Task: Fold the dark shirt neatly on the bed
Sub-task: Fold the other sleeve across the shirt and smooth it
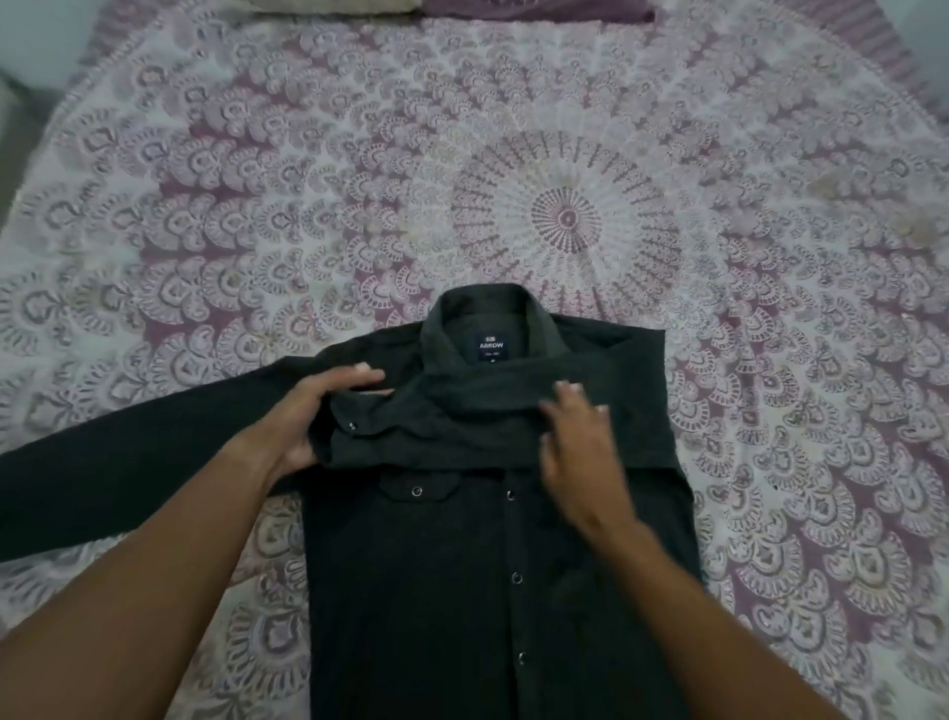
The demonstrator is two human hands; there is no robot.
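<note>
The dark shirt point(488, 565) lies front-up near the bed's point(770, 205) near edge. My left grip point(313, 416) pinches the folded sleeve's cuff point(359, 426) across the chest; my right grip point(575, 437), fingers flat, presses it smooth.

I count one dark shirt point(493, 565) on one bed point(308, 205), two pillows point(334, 5) at its head, two hands.

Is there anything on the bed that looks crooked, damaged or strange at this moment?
Nothing is damaged or spilled. The dark shirt is simply half-folded: one sleeve lies across the chest, its cuff held by the left hand, while the other sleeve stretches out sideways. The right hand rests flat on the folded sleeve.
</note>
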